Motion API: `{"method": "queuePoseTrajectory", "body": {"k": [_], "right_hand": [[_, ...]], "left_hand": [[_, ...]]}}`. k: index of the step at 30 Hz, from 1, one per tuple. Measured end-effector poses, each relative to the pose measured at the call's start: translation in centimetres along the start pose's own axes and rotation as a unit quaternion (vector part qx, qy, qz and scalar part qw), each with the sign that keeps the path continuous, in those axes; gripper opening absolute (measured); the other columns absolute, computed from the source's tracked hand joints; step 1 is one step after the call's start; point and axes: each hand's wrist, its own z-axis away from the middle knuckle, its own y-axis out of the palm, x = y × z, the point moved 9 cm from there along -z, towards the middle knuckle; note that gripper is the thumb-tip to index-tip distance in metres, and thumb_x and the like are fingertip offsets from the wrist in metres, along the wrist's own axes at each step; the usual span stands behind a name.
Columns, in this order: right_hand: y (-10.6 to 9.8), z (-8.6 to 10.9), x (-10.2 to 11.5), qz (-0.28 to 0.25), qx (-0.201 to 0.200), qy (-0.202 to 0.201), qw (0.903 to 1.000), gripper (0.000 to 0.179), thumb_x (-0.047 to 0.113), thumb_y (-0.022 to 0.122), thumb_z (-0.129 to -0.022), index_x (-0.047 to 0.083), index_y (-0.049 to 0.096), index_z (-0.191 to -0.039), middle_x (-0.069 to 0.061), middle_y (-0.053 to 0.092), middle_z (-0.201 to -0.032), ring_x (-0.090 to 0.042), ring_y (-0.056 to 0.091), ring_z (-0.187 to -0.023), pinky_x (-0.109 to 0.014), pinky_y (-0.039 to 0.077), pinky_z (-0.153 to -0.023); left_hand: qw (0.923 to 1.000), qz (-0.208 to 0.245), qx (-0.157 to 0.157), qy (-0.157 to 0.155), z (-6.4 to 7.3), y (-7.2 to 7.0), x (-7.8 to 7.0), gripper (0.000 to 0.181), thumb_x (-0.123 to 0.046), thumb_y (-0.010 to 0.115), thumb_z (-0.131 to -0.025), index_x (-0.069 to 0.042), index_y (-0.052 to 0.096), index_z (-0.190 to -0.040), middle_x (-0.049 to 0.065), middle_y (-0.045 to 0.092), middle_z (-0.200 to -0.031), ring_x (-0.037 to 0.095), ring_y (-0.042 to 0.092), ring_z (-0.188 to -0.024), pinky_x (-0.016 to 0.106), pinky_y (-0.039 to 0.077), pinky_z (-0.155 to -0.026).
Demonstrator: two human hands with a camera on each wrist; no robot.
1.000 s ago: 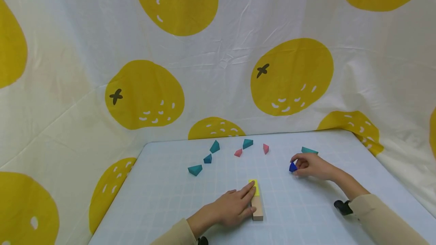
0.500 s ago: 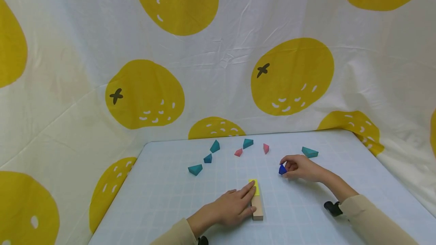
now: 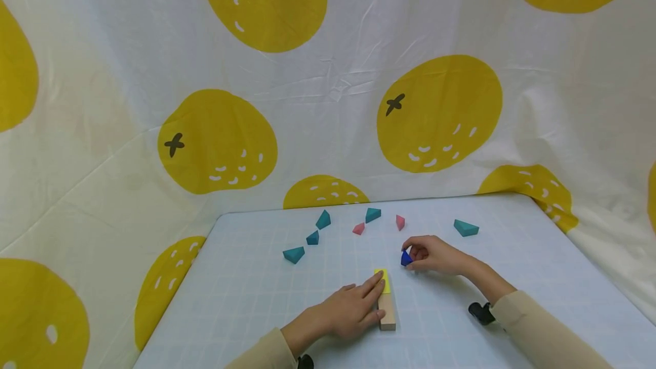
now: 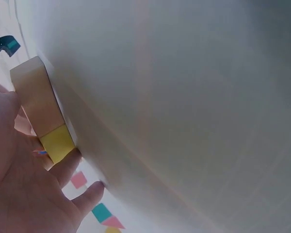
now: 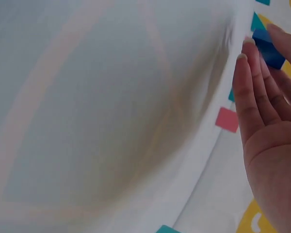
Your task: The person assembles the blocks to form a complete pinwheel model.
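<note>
One blue block [image 3: 406, 259] sits pinched between the thumb and fingertips of the right hand [image 3: 435, 255], near the far end of the yellow block [image 3: 386, 286] but apart from it; whether it grazes the bench [image 3: 246, 300] I can't tell. It looks to me like painted wood, so I'd expect it light, stiff and hard to break, perhaps a bit slick on its smooth faces. Its slanting sides could twist out of a careless grip, so two opposite flat faces seem the place to take hold. The left hand [image 3: 349, 311] lies with its fingers nearly straight, tips on the yellow block and thumb at the wood block [image 3: 389, 306]. Those two lie end to end in a square-edged bar, the wood one plain and tan. Farther off are scattered faceted pieces, teal ones [image 3: 466, 228] and pink ones [image 3: 400, 222], crisp-cornered and fairly matte. Behind the pale, faintly gridded bench hangs a creased white curtain [image 3: 333, 130] printed with big yellow fruit.
</note>
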Motion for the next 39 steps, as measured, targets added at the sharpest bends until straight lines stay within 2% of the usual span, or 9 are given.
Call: {"method": "queuePoseTrajectory", "body": {"k": [11, 24, 32, 39], "right_hand": [[1.9, -1.8, 0.5, -0.002, 0.018, -0.001, 0.9998, 0.037, 0.018, 0.079, -0.091, 0.003, 0.064, -0.122, -0.001, 0.064, -0.091, -0.017, 0.059, -0.083, -0.023, 0.054, -0.076], [3.4, -3.0, 1.9, -0.007, 0.042, -0.019, 0.9989, 0.034, 0.012, 0.077, -0.092, 0.003, 0.065, -0.122, -0.001, 0.065, -0.092, -0.016, 0.059, -0.081, -0.024, 0.053, -0.076], [4.1, -3.3, 2.0, 0.01, 0.062, -0.006, 0.998, 0.034, 0.011, 0.075, -0.093, 0.006, 0.065, -0.125, 0.001, 0.066, -0.094, -0.017, 0.06, -0.084, -0.024, 0.053, -0.077], [4.1, -2.9, 2.1, -0.002, 0.074, 0.007, 0.9972, 0.042, 0.014, 0.075, -0.094, 0.004, 0.062, -0.133, 0.001, 0.065, -0.097, -0.018, 0.06, -0.087, -0.024, 0.053, -0.08]], "left_hand": [[1.0, -0.002, -0.001, -0.001, -0.1, 0.0, 0.1, 0.074, -0.062, 0.021, -0.107, -0.017, 0.019, -0.165, -0.003, 0.006, -0.172, 0.01, 0.024, -0.153, 0.045, 0.039, -0.115], [1.0, 0.001, -0.001, 0.002, 0.1, -0.2, 0.1, 0.074, -0.062, 0.023, -0.107, -0.017, 0.019, -0.165, -0.003, 0.007, -0.172, 0.01, 0.025, -0.153, 0.045, 0.039, -0.115], [1.0, 0.006, 0.005, 0.0, 0.0, -0.2, 0.1, 0.074, -0.062, 0.022, -0.107, -0.018, 0.017, -0.165, -0.004, 0.006, -0.172, 0.01, 0.024, -0.153, 0.046, 0.038, -0.116], [0.9999, 0.014, 0.008, -0.005, 0.0, -0.1, 0.1, 0.074, -0.063, 0.022, -0.107, -0.018, 0.017, -0.165, -0.004, 0.006, -0.172, 0.011, 0.024, -0.154, 0.047, 0.037, -0.117]]}}
